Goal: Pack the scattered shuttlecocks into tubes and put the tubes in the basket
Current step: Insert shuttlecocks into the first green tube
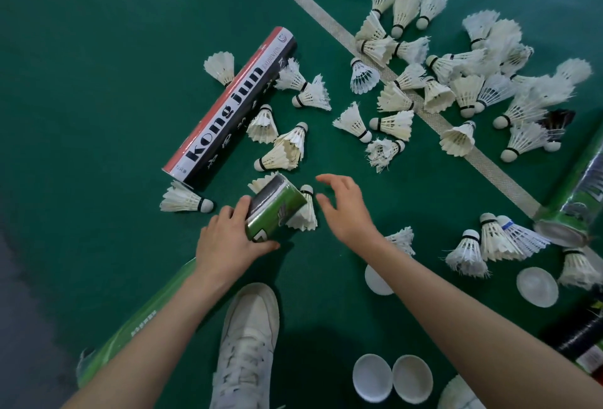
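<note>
Head view: the left hand (228, 239) grips a green tube (277, 209), with the fingers curled over its near side and the thumb along its underside. The tube tilts away and is strongly foreshortened, so its far mouth cannot be seen. White feathers show just past that end; whether they are inside or behind it is unclear. The right hand (346, 209) holds nothing. Its fingers are spread and lightly bent, the tips just beside a shuttlecock (306, 216) half hidden behind the tube.

Beyond the fingers of both hands a Kong jun tube (228, 105) lies flat on the green floor (98, 82), with loose shuttlecocks (284, 150) around it. Further off, right of the right fingers, a heap of shuttlecocks (456, 82) straddles a white line (319, 13). A second green tube (574, 209) is cut off by the right edge. A third tube (143, 317) is partly hidden under the left forearm. White caps (372, 377) lie near a white shoe (248, 343).
</note>
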`<action>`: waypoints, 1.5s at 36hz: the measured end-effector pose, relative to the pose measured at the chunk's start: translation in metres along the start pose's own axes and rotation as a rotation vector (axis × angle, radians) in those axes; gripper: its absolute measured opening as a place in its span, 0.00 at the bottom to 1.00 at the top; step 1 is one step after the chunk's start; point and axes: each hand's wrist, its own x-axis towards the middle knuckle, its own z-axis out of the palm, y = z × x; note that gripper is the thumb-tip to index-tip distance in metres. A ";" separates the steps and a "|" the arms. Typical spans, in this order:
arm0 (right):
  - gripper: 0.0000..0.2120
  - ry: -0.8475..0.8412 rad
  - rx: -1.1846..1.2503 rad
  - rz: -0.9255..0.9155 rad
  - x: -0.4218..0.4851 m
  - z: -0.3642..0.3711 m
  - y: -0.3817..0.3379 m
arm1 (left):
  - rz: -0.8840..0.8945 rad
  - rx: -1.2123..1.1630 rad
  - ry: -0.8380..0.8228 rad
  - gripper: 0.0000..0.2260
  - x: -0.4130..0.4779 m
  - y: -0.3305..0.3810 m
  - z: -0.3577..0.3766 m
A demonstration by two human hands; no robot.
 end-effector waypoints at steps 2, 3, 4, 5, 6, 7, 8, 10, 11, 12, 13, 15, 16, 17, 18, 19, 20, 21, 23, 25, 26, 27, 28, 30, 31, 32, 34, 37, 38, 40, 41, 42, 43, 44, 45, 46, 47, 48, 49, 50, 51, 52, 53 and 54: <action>0.20 -0.077 -0.167 -0.103 0.002 -0.001 0.008 | -0.012 -0.012 -0.017 0.44 0.002 -0.002 -0.002; 0.23 -0.117 -0.220 -0.135 0.003 0.000 0.010 | -0.020 -0.015 -0.020 0.44 0.003 -0.003 -0.004; 0.25 -0.154 -0.250 -0.147 0.003 0.002 0.011 | -0.028 -0.016 -0.020 0.45 0.004 -0.005 -0.005; 0.26 -0.187 -0.264 -0.145 0.004 0.005 0.011 | -0.036 -0.017 -0.019 0.45 0.005 -0.006 -0.006; 0.26 -0.218 -0.272 -0.136 0.005 0.008 0.010 | -0.043 -0.020 -0.020 0.45 0.006 -0.007 -0.007; 0.26 -0.246 -0.288 -0.126 0.006 0.011 0.009 | -0.048 -0.022 -0.023 0.45 0.006 -0.008 -0.008; 0.26 -0.272 -0.321 -0.123 0.008 0.014 0.008 | -0.051 -0.022 -0.026 0.45 0.007 -0.010 -0.009; 0.24 -0.322 -0.420 -0.136 0.011 0.018 0.009 | -0.057 -0.020 -0.034 0.45 0.006 -0.013 -0.009; 0.23 -0.344 -0.457 -0.140 0.012 0.020 0.010 | -0.060 -0.018 -0.040 0.45 0.006 -0.014 -0.009; 0.22 -0.356 -0.465 -0.134 0.013 0.021 0.011 | -0.060 -0.016 -0.044 0.45 0.005 -0.015 -0.009; 0.20 -0.354 -0.444 -0.117 0.014 0.020 0.012 | -0.054 -0.010 -0.046 0.45 0.005 -0.015 -0.009; 0.17 -0.322 -0.352 -0.068 0.013 0.016 0.016 | -0.030 0.006 -0.050 0.44 0.002 -0.013 -0.009; 0.16 -0.313 -0.300 -0.038 0.012 0.012 0.018 | -0.015 0.012 -0.053 0.43 0.001 -0.012 -0.008; 0.16 -0.317 -0.251 -0.006 0.010 0.007 0.020 | -0.001 0.015 -0.059 0.42 0.000 -0.010 -0.006; 0.17 -0.331 -0.212 0.020 0.008 0.001 0.023 | 0.013 0.017 -0.065 0.41 0.000 -0.007 -0.005; 0.18 -0.347 -0.189 0.038 0.006 -0.004 0.026 | 0.026 0.019 -0.069 0.40 0.000 -0.005 -0.004; 0.20 -0.360 -0.185 0.052 0.003 -0.009 0.030 | 0.038 0.021 -0.071 0.40 0.000 -0.002 -0.003; 0.21 -0.360 -0.199 0.064 0.000 -0.013 0.033 | 0.047 0.021 -0.072 0.40 0.001 0.001 -0.002; 0.17 -0.293 -0.263 0.087 -0.005 -0.018 0.040 | 0.060 0.024 -0.074 0.39 0.001 0.006 -0.001; 0.15 -0.185 -0.336 0.076 -0.011 -0.018 0.047 | 0.074 0.026 -0.070 0.40 0.002 0.011 0.001; 0.16 -0.151 -0.369 0.060 -0.015 -0.017 0.050 | 0.082 0.030 -0.069 0.40 0.001 0.013 0.003; 0.17 -0.129 -0.390 0.045 -0.018 -0.017 0.053 | 0.092 0.036 -0.069 0.41 0.001 0.015 0.004; 0.19 -0.111 -0.399 0.035 -0.020 -0.016 0.056 | 0.101 0.045 -0.070 0.42 0.001 0.016 0.006; 0.20 -0.069 -0.381 0.039 -0.023 -0.016 0.061 | 0.110 0.068 -0.080 0.43 0.000 0.019 0.009; 0.19 -0.054 -0.350 0.047 -0.022 -0.017 0.063 | 0.113 0.081 -0.085 0.44 0.000 0.020 0.010; 0.18 -0.050 -0.302 0.060 -0.022 -0.018 0.063 | 0.116 0.093 -0.085 0.44 0.000 0.021 0.011; 0.16 -0.060 -0.162 0.111 -0.020 -0.021 0.063 | 0.125 0.108 -0.084 0.44 -0.001 0.023 0.013; 0.08 -0.059 0.023 0.220 -0.015 -0.025 0.060 | 0.128 0.120 -0.085 0.44 -0.001 0.026 0.015; 0.07 -0.054 0.034 0.235 -0.015 -0.025 0.060 | 0.129 0.129 -0.088 0.44 -0.001 0.026 0.016; 0.08 -0.050 -0.012 0.216 -0.015 -0.025 0.063 | 0.133 0.146 -0.093 0.44 0.000 0.029 0.017; 0.07 -0.049 -0.045 0.195 -0.016 -0.025 0.064 | 0.135 0.147 -0.094 0.44 0.001 0.030 0.017; 0.05 -0.041 -0.063 0.175 -0.016 -0.025 0.063 | 0.138 0.142 -0.093 0.44 0.001 0.031 0.018; 0.05 -0.025 -0.055 0.161 -0.016 -0.026 0.062 | 0.140 0.137 -0.091 0.43 0.001 0.032 0.018; 0.06 -0.001 -0.008 0.154 -0.016 -0.029 0.061 | 0.144 0.129 -0.087 0.43 0.001 0.033 0.019; 0.07 0.019 0.085 0.158 -0.015 -0.034 0.057 | 0.148 0.121 -0.082 0.43 0.001 0.033 0.019; 0.09 0.025 0.208 0.166 -0.013 -0.040 0.051 | 0.152 0.112 -0.077 0.43 0.001 0.034 0.019; 0.10 0.015 0.335 0.170 -0.012 -0.048 0.045 | 0.158 0.103 -0.074 0.43 0.001 0.034 0.020; 0.11 -0.003 0.433 0.166 -0.010 -0.056 0.039 | 0.164 0.095 -0.072 0.43 0.001 0.034 0.019; 0.10 -0.023 0.486 0.152 -0.009 -0.065 0.034 | 0.170 0.088 -0.072 0.42 0.002 0.035 0.019; 0.09 -0.045 0.502 0.130 -0.009 -0.073 0.029 | 0.179 0.082 -0.071 0.42 0.002 0.036 0.019; 0.07 -0.076 0.500 0.109 -0.008 -0.080 0.024 | 0.189 0.078 -0.070 0.42 0.002 0.037 0.018; 0.06 -0.114 0.491 0.093 -0.008 -0.085 0.021 | 0.198 0.072 -0.070 0.42 0.002 0.038 0.018; 0.05 -0.152 0.476 0.083 -0.007 -0.089 0.019 | 0.209 0.065 -0.071 0.43 0.002 0.039 0.017; 0.05 -0.181 0.456 0.077 -0.007 -0.091 0.017 | 0.222 0.055 -0.070 0.43 0.002 0.040 0.017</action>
